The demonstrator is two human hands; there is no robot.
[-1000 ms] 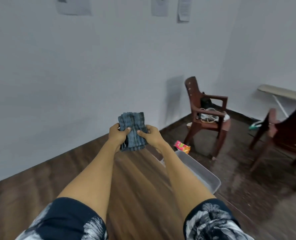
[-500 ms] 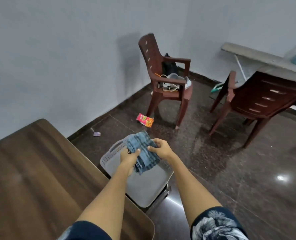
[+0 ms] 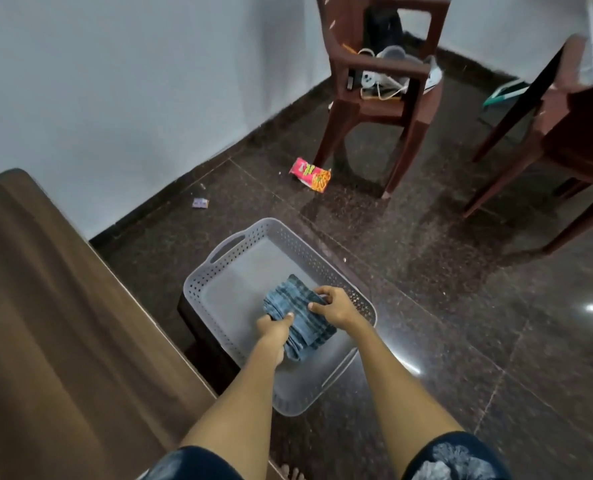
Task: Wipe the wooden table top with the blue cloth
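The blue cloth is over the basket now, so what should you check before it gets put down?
1. Both hands grip the cloth: ok. The left hand and right hand each pinch the folded blue cloth.
2. Cloth is above the grey basket: ok.
3. Cloth already rests on the basket floor: cannot tell.
4. Room in the basket: ok, its visible floor is bare.
5. Wooden table top is wiped clean: cannot tell, the surface is blurred.
6. Floor nearby is tidy: not ok, a snack wrapper lies by the brown plastic chair.
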